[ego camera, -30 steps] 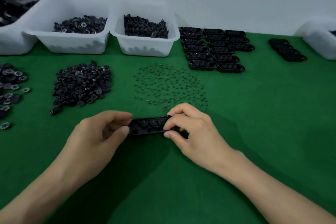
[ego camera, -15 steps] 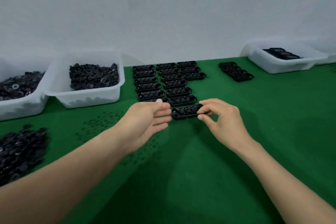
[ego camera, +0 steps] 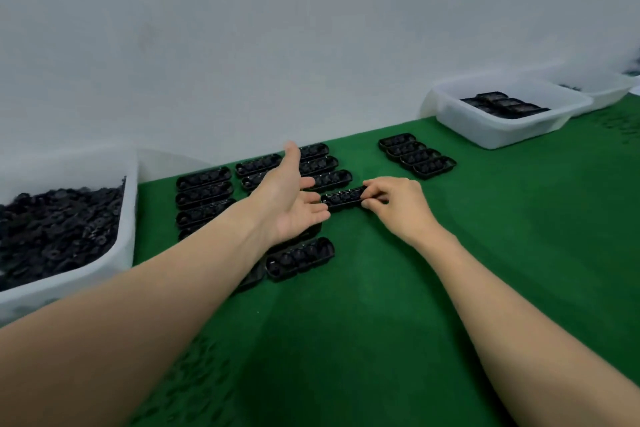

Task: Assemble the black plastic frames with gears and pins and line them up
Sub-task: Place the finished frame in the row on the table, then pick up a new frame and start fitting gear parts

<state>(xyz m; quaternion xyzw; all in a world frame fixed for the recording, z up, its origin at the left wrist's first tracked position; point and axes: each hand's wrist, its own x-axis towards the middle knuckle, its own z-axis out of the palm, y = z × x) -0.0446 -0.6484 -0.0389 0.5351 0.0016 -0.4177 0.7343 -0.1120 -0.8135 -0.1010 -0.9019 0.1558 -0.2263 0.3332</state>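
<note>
Endwise, frame pinched, grip of right hand

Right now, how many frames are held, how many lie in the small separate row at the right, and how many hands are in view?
held frame: 1
frames in the separate row: 4
hands, left hand and right hand: 2
Total: 7

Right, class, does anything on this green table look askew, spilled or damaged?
Nothing stands out: the black frames lie in tidy columns, and the right hand pinches one more frame at the third column's end.
</note>
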